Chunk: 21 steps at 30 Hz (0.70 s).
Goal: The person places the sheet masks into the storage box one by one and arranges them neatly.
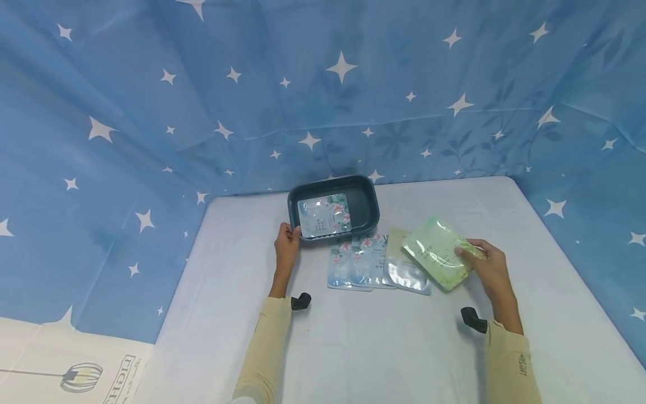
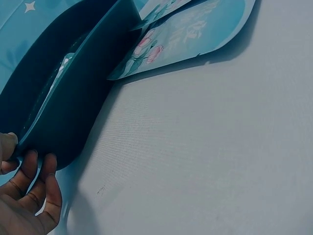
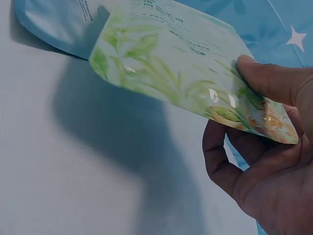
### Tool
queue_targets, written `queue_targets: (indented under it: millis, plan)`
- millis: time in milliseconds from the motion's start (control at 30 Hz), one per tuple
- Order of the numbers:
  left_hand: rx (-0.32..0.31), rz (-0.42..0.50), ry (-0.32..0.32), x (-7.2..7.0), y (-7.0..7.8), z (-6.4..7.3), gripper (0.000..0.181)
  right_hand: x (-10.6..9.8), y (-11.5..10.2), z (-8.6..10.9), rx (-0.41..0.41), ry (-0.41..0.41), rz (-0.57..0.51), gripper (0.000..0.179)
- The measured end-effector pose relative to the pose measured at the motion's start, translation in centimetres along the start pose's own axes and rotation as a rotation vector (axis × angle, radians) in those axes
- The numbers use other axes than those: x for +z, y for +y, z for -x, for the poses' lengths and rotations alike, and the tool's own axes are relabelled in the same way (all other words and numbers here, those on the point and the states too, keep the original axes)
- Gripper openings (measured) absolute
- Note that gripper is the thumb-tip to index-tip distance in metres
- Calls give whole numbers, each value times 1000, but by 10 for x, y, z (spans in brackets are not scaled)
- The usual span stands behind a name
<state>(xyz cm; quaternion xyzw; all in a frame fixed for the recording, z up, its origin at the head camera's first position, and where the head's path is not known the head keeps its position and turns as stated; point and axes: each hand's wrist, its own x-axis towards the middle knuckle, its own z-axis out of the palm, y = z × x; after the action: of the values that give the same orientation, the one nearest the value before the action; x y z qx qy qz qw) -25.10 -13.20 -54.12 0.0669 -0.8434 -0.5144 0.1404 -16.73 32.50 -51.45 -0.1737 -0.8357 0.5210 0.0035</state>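
My left hand point(image 1: 287, 247) grips the near left corner of a dark blue-grey plastic basin point(image 1: 370, 205), thumb over the rim and fingers under its outside wall. Flat inside the basin lies a light blue sheet mask packet point(image 1: 324, 216) with pink flowers. My right hand point(image 1: 487, 266) pinches a green leaf-patterned sheet mask packet point(image 1: 436, 252) at its right end, thumb on top. In the right wrist view this green packet point(image 3: 171, 63) is tilted above the table and casts a shadow there. It overlaps a silver-and-beige packet point(image 1: 407, 275) in the head view.
Two blue floral packets point(image 1: 345, 272) lie overlapping in front of the basin, beside the silver one. A white cloth covers the table point(image 1: 378, 348). Blue star-printed curtains point(image 1: 303, 84) stand behind and at both sides. Each sleeve carries a black wrist camera point(image 1: 301, 301).
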Motion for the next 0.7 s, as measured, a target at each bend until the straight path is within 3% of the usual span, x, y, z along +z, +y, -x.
queue_targets:
  millis: [167,333,533,700]
  plan:
    - [-5,-2,-3,0,-1,-1,18,3,-8,0,29,28,-56,45]
    - [7,0,-1,-1,-1,-2,19,11,-15,-5,24,42,-106,45]
    - [2,-16,-1,-1,-1,-2,19,24,-32,-7,113,49,-253,42]
    - [-3,-14,-7,-1,0,-2,20,36,-40,-14,100,22,-314,61]
